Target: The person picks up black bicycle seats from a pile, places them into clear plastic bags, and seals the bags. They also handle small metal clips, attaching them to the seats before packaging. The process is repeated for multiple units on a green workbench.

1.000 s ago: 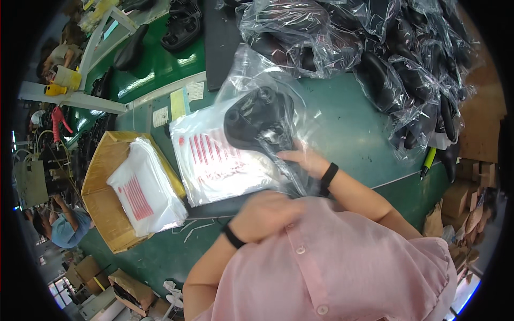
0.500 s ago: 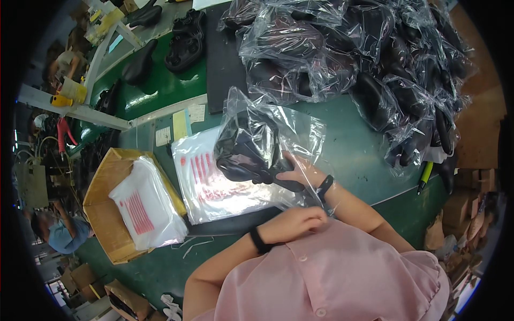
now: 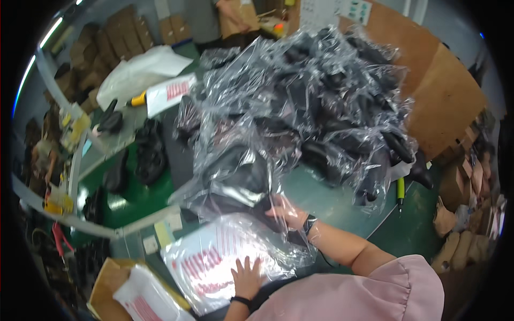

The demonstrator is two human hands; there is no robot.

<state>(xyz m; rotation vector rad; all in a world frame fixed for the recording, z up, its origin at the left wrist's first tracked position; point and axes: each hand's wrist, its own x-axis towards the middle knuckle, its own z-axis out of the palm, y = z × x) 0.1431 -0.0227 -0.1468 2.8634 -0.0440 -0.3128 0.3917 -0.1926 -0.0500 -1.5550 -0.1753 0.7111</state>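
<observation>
Right hand (image 3: 289, 213) is up off the bench, fingers curled and pinched onto a clear plastic bag (image 3: 241, 182) with a black shoe (image 3: 243, 171) inside it, the bag held out over the green worktable (image 3: 321, 200), just in front of the big heap of bagged black shoes (image 3: 321, 107). A black wristband (image 3: 309, 223) sits on that wrist. Left hand (image 3: 247, 275) is down flat, fingers spread apart, pressing on the stack of flat clear bags with red print (image 3: 214, 257) that lies on the near edge of the table, close to the pink-sleeved body (image 3: 375, 294). The held bag hangs just above that stack, its lower edge touching or nearly touching it; I can't tell which through the shine. To the left, a brown cardboard box (image 3: 104, 278) holds more red-printed bags (image 3: 142, 302). Further left on the green surface lie loose black shoes (image 3: 150, 155), not bagged. A yellow-handled tool (image 3: 400, 190) rests on the table to the right of the heap, and crumpled brown paper (image 3: 455, 241) sits on the floor at the far right.
</observation>
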